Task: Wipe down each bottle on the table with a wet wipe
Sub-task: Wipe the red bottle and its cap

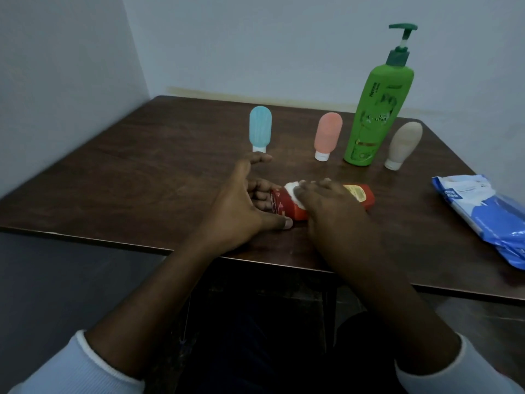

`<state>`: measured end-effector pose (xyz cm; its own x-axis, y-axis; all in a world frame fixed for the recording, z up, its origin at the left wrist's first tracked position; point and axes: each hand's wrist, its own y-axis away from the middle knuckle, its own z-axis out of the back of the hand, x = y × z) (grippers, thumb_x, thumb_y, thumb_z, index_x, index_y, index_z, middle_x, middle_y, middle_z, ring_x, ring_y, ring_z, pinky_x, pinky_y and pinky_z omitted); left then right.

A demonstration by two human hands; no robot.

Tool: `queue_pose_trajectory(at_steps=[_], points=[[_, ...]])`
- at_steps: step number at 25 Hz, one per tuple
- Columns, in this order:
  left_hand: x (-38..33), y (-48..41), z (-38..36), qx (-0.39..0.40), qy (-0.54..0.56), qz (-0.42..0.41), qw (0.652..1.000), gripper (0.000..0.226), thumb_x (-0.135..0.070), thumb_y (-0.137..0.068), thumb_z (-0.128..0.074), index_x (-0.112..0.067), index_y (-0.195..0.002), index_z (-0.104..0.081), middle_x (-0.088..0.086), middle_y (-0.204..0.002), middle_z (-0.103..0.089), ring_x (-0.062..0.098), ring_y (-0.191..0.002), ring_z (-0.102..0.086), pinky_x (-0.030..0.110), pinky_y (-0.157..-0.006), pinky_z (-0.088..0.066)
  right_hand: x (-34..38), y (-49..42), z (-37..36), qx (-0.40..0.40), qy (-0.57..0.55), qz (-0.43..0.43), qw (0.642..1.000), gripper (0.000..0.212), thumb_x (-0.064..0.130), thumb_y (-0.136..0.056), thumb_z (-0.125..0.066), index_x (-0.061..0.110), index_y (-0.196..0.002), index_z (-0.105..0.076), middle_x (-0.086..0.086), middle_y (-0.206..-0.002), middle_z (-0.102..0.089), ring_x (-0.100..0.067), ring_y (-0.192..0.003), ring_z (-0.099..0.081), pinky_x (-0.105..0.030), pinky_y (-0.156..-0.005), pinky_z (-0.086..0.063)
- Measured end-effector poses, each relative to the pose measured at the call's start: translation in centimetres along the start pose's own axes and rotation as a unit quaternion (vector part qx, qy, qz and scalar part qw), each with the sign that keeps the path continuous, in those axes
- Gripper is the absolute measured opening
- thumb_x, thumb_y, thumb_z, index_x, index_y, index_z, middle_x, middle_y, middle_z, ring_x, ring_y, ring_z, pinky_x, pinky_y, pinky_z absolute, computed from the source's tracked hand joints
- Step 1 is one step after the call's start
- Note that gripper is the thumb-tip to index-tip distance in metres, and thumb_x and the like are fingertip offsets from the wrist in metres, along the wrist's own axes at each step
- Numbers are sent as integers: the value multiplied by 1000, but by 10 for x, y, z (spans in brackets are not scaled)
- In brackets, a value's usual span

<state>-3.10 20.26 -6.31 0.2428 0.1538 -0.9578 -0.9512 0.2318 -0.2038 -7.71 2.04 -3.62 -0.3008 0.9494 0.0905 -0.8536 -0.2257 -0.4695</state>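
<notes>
A red bottle (360, 196) lies on its side near the front of the brown table (142, 172). My left hand (244, 206) grips its left end, thumb in front and fingers behind. My right hand (329, 203) presses a white wet wipe (294, 190) onto the top of the bottle. Behind them, standing cap-down in a row, are a blue squeeze bottle (260, 127), a pink one (327, 135) and a beige one (404, 143). A tall green pump bottle (375, 109) stands upright between the pink and beige ones.
A blue and white pack of wet wipes (488, 214) lies flat at the table's right edge. Walls close in behind and to the left. The table's front edge runs just under my wrists.
</notes>
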Motion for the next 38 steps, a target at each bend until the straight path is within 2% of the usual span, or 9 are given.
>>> queue_pose_trajectory(at_steps=[3,7,12,16,20,24,29,33,38], points=[[0,2,1,3,9,-11,1000,114,4,-56,-99,-46,-139,-40,9,-111,-70,22,-97,-75,41,-84,-64,7,-14,-4,26,9,74,997,42,0,-73,-72,3,-115,-69,-16,-118,-69,-36,-106,-62,-41,-94,-48],[-2,4,-1,17,-18,-13,1000,112,2,-57,-98,-46,-138,-39,5,-112,-70,22,-101,-73,43,-86,-64,-7,-26,16,73,89,41,992,34,15,-87,-62,13,-121,-64,-9,-125,-62,-28,-113,-51,-36,-94,-36],[0,4,1,12,-30,-32,999,102,-5,-55,-98,-45,-130,-42,11,-108,-67,25,-94,-71,50,-84,-64,23,-22,11,95,82,124,984,25,16,-85,-64,8,-107,-69,-12,-110,-66,-30,-102,-54,-39,-88,-38],[-5,5,0,25,-55,-5,998,106,-7,-58,-101,-47,-132,-37,5,-113,-69,24,-100,-73,44,-86,-64,-9,-30,34,186,109,-21,976,41,18,-88,-64,15,-129,-59,-8,-124,-62,-24,-114,-56,-32,-94,-40],[-5,5,-2,23,-45,-34,998,111,-1,-55,-97,-44,-137,-37,13,-103,-65,32,-88,-72,54,-81,-63,26,-35,21,203,109,96,968,34,22,-92,-57,14,-125,-56,-7,-125,-60,-24,-113,-56,-32,-94,-39],[-7,6,-1,15,-49,-20,998,110,1,-55,-99,-47,-134,-39,6,-100,-61,22,-83,-69,52,-81,-64,22,-67,20,337,118,31,933,50,26,-90,-66,13,-136,-51,-8,-135,-54,-25,-124,-51,-35,-103,-36],[-11,8,-2,-2,-59,2,998,88,-6,-57,-101,-27,-130,-59,0,-100,-74,12,-86,-75,31,-80,-64,8,-31,12,107,100,129,981,36,16,-77,-73,12,-112,-68,-9,-108,-68,-26,-99,-61,-34,-88,-42],[-12,8,-2,-2,-74,17,997,59,-12,-61,-100,-12,-115,-77,-7,-83,-80,4,-76,-75,23,-74,-62,-7,16,-2,-34,-46,84,995,29,-2,-76,-67,8,-103,-74,-9,-99,-70,-29,-84,-60,-35,-72,-48],[-11,8,0,1,-45,33,998,40,-19,-66,-98,-17,-103,-82,14,-86,-79,20,-77,-73,51,-83,-62,-8,28,-3,-40,-34,105,993,29,0,-82,-69,7,-110,-71,-8,-106,-66,-27,-91,-57,-36,-78,-48]])
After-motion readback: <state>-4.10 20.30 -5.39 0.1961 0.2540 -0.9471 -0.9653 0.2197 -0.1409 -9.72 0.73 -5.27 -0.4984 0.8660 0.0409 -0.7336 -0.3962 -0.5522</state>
